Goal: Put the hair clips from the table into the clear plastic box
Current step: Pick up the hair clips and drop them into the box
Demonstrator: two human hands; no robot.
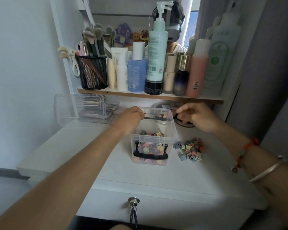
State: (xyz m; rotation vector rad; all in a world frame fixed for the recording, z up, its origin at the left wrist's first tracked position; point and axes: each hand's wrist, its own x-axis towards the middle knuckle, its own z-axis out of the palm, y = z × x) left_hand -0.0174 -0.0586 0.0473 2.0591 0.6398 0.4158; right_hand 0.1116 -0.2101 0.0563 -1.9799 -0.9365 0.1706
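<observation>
The clear plastic box [154, 135] stands open in the middle of the white table, with a black handle on its near wall and another on its far wall. Several small coloured hair clips [150, 133] lie inside it. A pile of more hair clips [190, 149] sits on the table just right of the box. My left hand [131, 116] curls its fingers over the box's far left rim, beside the far handle. My right hand [198, 117] hovers past the box's far right corner with curled fingers; whether it pinches a clip is hidden.
A clear lid or organiser [80, 107] stands at the back left. The shelf [150, 96] above the table carries bottles and a black mesh brush cup [92, 72]. A round dish [184, 123] sits under my right hand. A key [133, 202] hangs in the drawer lock.
</observation>
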